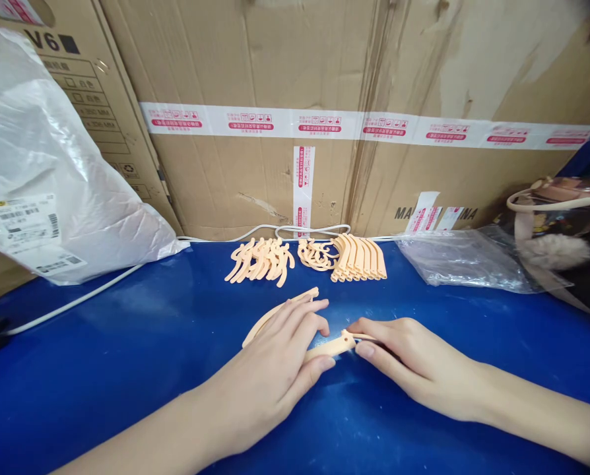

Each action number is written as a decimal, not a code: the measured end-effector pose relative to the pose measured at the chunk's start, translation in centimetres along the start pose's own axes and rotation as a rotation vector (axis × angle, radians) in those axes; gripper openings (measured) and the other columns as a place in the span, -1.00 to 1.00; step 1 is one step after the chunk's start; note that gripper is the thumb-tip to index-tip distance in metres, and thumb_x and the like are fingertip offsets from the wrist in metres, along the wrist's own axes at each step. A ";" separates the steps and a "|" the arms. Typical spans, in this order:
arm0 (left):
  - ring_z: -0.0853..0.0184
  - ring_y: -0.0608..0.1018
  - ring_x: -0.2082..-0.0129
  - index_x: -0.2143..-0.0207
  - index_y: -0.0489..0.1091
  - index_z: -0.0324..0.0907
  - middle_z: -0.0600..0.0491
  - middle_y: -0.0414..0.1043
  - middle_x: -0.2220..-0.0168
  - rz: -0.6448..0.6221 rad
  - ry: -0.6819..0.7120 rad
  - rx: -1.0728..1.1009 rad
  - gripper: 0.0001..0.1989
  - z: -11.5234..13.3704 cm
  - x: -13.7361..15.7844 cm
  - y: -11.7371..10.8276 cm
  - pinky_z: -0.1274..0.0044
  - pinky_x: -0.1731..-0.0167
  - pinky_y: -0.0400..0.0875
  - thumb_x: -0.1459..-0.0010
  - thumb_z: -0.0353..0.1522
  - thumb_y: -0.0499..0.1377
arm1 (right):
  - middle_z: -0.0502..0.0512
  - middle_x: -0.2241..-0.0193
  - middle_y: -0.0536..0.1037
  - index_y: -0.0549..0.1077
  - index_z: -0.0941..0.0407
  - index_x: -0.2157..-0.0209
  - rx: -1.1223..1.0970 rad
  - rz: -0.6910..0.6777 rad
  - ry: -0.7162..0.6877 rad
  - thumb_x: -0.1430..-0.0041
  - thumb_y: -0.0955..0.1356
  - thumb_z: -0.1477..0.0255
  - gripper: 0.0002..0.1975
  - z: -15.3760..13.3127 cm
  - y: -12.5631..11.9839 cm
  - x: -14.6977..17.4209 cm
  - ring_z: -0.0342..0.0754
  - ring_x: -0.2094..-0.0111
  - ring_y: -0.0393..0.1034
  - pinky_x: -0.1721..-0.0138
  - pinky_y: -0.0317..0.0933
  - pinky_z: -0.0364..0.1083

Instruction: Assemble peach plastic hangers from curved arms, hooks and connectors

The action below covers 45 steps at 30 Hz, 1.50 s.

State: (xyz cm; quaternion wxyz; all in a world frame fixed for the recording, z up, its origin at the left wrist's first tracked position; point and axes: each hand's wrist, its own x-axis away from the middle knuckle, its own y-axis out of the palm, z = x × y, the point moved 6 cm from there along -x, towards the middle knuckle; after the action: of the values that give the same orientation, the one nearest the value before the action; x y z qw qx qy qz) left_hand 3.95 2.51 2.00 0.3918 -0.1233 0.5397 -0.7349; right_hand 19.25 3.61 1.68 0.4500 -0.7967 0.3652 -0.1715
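Observation:
My left hand (280, 359) is closed on a beige plastic bar (330, 348), thumb along its near side; its right end, with a small hole, sticks out. Past the fingers of that hand, a second curved beige bar (270, 320) lies partly covered. My right hand (408, 353) pinches a thin beige plastic piece (367, 337) whose tip meets the holed end of the bar. Most of this piece is hidden by the fingers. Farther back lie a group of small curved beige pieces (260, 258), a heap of hook-like pieces (317, 254) and a row of hollow curved bars (359, 257).
Large cardboard boxes (245, 171) stand along the back of the blue table (141, 369). A white plastic bag (62, 165) leans at the left, near a white cable (77, 310). At the right are a clear plastic bag (463, 260) and a bag with a fluffy pompom (555, 251).

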 end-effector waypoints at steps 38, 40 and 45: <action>0.29 0.01 -0.33 0.01 0.30 -0.08 0.07 0.21 -0.20 -0.119 0.055 -0.069 -0.71 0.2 -0.1 0.8 0.20 -0.29 -0.03 -0.39 -0.29 -0.15 | 0.03 0.49 0.44 0.46 0.14 0.19 0.569 0.226 -0.251 -0.39 0.09 0.32 -0.63 -1.2 -0.5 0.8 -0.16 0.53 0.34 0.52 0.07 -0.15; 0.31 0.00 -0.33 -0.02 0.28 -0.07 0.08 0.21 -0.20 -0.136 0.054 -0.081 -0.70 0.2 -0.1 0.9 0.21 -0.29 -0.05 -0.40 -0.29 -0.17 | 0.02 0.52 0.42 0.47 0.14 0.20 0.585 0.241 -0.266 -0.39 0.10 0.32 -0.63 -1.3 -0.5 0.8 -0.17 0.55 0.31 0.54 0.04 -0.14; 0.34 0.00 -0.33 -0.03 0.27 -0.06 0.09 0.21 -0.19 -0.170 0.052 -0.098 -0.68 0.1 0.0 1.1 0.24 -0.31 -0.11 -0.40 -0.28 -0.19 | 0.00 0.53 0.39 0.48 0.14 0.21 0.608 0.265 -0.286 -0.37 0.13 0.32 -0.65 -1.4 -0.3 0.8 -0.17 0.57 0.28 0.54 0.01 -0.14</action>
State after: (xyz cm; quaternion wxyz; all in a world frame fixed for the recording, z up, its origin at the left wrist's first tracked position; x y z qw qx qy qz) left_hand 4.51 2.33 1.10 0.3075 -0.1685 0.5725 -0.7412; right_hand 19.10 2.36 2.65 0.7312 -0.5880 0.3312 -0.0993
